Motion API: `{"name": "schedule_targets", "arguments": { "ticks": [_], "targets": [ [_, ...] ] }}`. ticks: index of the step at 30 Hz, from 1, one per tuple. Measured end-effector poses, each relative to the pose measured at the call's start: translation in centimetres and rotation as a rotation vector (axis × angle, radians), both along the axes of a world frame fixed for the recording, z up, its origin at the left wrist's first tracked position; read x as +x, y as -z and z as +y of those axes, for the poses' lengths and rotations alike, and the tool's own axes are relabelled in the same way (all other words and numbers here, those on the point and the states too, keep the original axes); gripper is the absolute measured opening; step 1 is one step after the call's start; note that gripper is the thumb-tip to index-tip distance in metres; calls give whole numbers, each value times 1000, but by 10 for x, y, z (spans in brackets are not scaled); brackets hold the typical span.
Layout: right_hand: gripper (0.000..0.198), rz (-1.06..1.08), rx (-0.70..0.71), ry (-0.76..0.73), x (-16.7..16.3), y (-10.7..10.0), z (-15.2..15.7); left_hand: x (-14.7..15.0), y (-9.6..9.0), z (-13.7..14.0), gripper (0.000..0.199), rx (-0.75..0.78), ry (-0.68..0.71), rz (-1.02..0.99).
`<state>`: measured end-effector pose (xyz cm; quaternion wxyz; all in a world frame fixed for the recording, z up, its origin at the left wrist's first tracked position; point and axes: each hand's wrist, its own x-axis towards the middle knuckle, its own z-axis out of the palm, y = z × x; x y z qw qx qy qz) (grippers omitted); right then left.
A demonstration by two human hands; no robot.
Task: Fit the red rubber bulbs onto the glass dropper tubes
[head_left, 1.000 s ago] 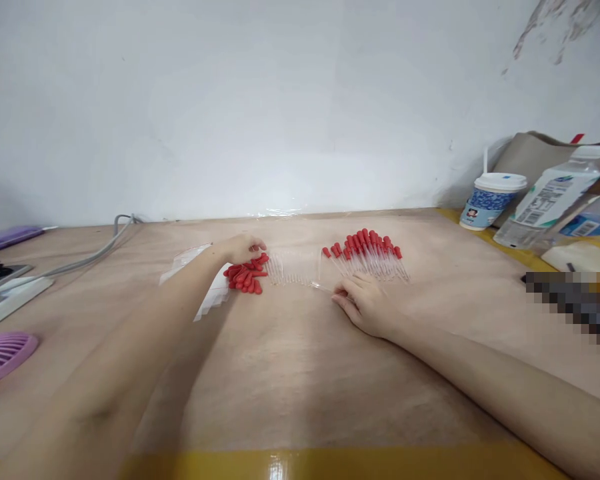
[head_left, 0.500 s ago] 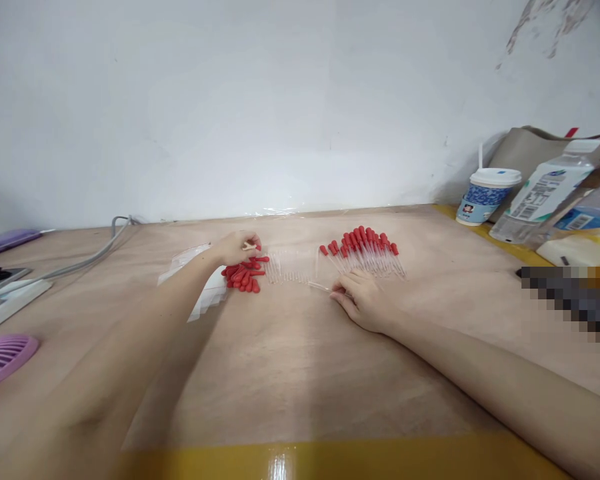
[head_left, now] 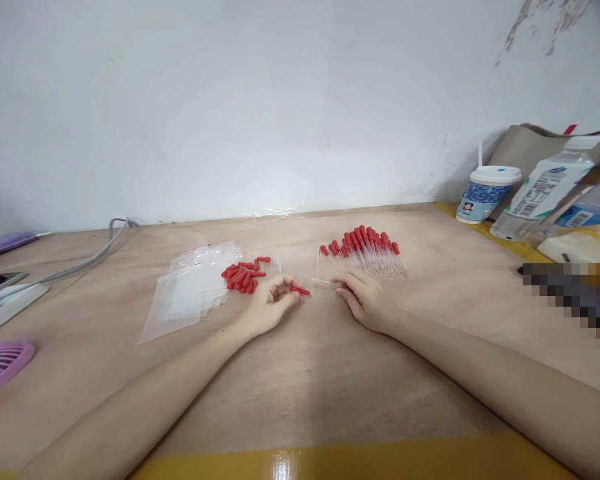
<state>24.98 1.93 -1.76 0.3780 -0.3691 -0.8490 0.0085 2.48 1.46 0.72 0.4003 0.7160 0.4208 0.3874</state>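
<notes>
Between the fingertips of my left hand (head_left: 274, 303) is a red rubber dropper bulb (head_left: 301, 290), its narrow end pointing right. My right hand (head_left: 361, 298) pinches a clear glass dropper tube (head_left: 323, 283) whose end points left toward the bulb. The two are apart by a small gap. Loose red bulbs (head_left: 240, 277) lie in a pile just beyond my left hand. Behind both hands is a row of clear tubes (head_left: 293, 263), partly hidden by my left fingers. Several droppers with red bulbs fitted (head_left: 367, 247) lie side by side beyond my right hand.
Clear plastic bags (head_left: 193, 283) lie fanned out on the left of the table (head_left: 280, 393). Farther left are a grey cable (head_left: 87, 257) and a pink slatted object (head_left: 5, 365). A paper cup (head_left: 487, 193) and a plastic bottle (head_left: 547, 190) stand at the right back.
My left hand has come from the bulb pile toward the right and nearer me, carrying a red bulb. The plastic bags are uncovered. My right hand has stayed nearly in place with the tube.
</notes>
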Motion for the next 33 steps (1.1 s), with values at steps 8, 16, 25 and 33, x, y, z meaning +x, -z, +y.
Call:
{"name": "schedule_targets", "arguments": {
  "ticks": [8, 16, 25, 33],
  "targets": [
    [20, 13, 10, -28, -5, -4, -7, 1, 11, 3, 28, -42, 1, -80],
    [18, -55, 41, -18, -8, -2, -12, 1, 8, -2, 26, 23, -21, -43],
    [16, -28, 14, -90, -8, -1, -10, 6, 8, -1, 24, -35, 28, -24],
    [16, 8, -83, -167, -10, -11, -5, 5, 8, 2, 26, 0, 67, 14]
  ]
}}
